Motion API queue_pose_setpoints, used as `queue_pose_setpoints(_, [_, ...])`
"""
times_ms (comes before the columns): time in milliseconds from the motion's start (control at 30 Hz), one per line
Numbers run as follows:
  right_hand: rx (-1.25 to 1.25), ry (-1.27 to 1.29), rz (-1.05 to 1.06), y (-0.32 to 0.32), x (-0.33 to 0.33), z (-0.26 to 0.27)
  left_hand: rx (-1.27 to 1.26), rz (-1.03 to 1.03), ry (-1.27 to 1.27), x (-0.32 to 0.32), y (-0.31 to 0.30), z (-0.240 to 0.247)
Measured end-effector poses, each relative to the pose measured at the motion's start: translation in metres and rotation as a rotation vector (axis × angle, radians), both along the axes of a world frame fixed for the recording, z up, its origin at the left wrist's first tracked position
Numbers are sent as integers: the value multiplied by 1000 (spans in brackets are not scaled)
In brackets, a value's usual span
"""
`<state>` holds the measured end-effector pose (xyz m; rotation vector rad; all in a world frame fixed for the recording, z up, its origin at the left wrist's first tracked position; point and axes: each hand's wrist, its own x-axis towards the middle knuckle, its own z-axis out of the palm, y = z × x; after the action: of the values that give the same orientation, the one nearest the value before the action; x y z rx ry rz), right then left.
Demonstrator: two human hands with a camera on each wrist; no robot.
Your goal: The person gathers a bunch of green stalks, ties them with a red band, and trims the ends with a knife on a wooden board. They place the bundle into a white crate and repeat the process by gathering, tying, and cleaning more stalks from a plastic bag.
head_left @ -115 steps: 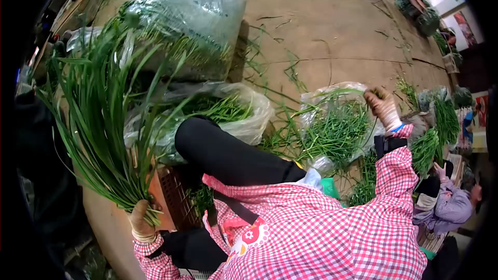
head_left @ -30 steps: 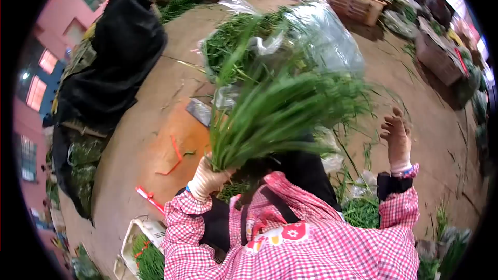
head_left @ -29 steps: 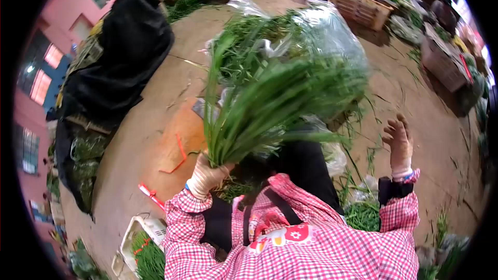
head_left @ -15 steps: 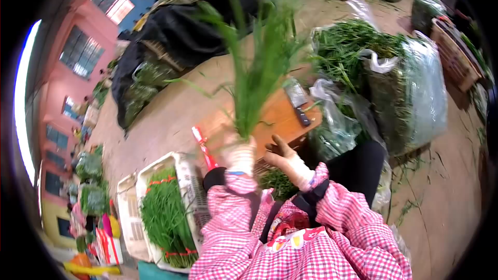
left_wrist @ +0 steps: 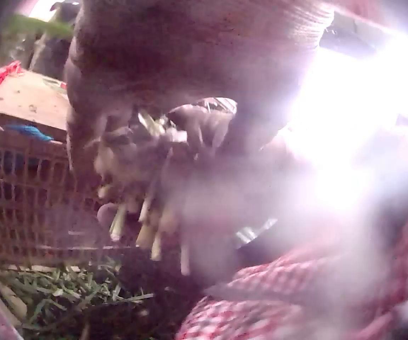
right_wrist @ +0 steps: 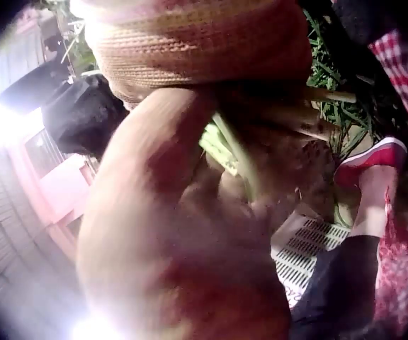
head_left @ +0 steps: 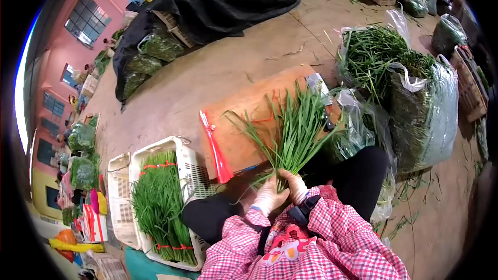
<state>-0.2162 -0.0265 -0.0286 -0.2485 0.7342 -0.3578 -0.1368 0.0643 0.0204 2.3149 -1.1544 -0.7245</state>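
A loose bunch of garlic chives (head_left: 298, 135) fans out over an orange-brown board (head_left: 241, 148), leaves pointing away from the body. My left hand (head_left: 271, 195) grips its stem end, and my right hand (head_left: 293, 184) grips the stems close beside it. Both hands wear light gloves with dirty fingers. In the left wrist view, pale cut stem ends (left_wrist: 154, 234) stick out below the left hand. A few stems (right_wrist: 225, 152) show between the fingers in the right wrist view. Red ribbons (head_left: 213, 148) lie along the board's left edge, and a cleaver (head_left: 319, 88) lies at its far right corner.
At the left, a white plastic crate (head_left: 199, 173) holds chive bunches (head_left: 163, 202) tied with red ribbon. Bulky bags of greens (head_left: 423, 124) stand to the right. A mesh-sided crate (left_wrist: 34, 191) sits under the board. Black sheeting (head_left: 233, 5) covers a pile farther off.
The left hand has brought the bunch from the left, across the front, down over the board. My right hand, open and apart a second ago, now grips the stems too. The view has turned left.
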Motion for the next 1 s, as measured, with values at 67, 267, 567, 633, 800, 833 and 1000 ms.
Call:
queue_pose_setpoints(67, [74, -48, 12, -4, -6, -3, -167, 4, 259, 11, 9, -11])
queue_pose_setpoints(267, [-330, -68, -53, 3, -16, 16, -478, 486, 903, -2, 23, -21])
queue_pose_setpoints(567, [-234, -224, 171, -22, -13, 60, -364, 253, 1149, 15, 4, 40])
queue_pose_setpoints(633, [-5, -190, 194, -24, -8, 31, -310, 341, 1312, 24, -6, 10])
queue_pose_setpoints(800, [60, -161, 137, -30, -22, 5, -355, 576, 1522, 15, -12, -54])
queue_pose_setpoints(833, [23, -143, 105, -29, -27, 4, -344, 583, 1519, 14, -11, -54])
queue_pose_setpoints(1000, [-143, 138, -43, -23, -36, -2, -262, 640, 1379, 11, -13, -49])
